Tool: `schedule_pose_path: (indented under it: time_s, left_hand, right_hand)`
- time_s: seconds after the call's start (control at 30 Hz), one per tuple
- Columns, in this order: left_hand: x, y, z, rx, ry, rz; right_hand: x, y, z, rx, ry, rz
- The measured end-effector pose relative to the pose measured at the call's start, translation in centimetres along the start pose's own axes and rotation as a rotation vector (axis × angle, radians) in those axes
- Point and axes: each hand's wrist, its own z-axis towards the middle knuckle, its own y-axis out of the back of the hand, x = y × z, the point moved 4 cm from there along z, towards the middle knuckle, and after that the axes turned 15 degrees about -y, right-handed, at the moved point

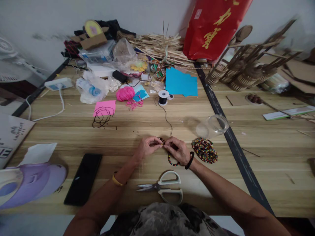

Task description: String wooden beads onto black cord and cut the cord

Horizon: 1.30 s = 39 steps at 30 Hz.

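Both hands meet over the middle of the table, pinching a strand of small multicoloured beads. My left hand has thumb and fingertips closed on the strand, near a yellowish bead. My right hand grips it from the other side, and a loop of beads hangs below. A black cord runs from a spool down to the hands; where it joins the beads is hidden by the fingers. Right of my right hand lies a coiled pile of similar beads. Scissors lie nearer me, blades pointing left.
A clear jar lies behind the bead pile. At left are a black phone and a purple object. Pink yarn, blue paper and loose black cord lie farther back. Bamboo pieces stack against the wall.
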Motion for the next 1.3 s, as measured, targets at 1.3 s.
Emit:
schedule_pose_path:
  time_s: [1.3]
  left_hand:
    - [-0.6, 0.05, 0.05, -0.008, -0.141, 0.167]
  right_hand:
    - [-0.15, -0.03, -0.04, -0.008, -0.026, 0.002]
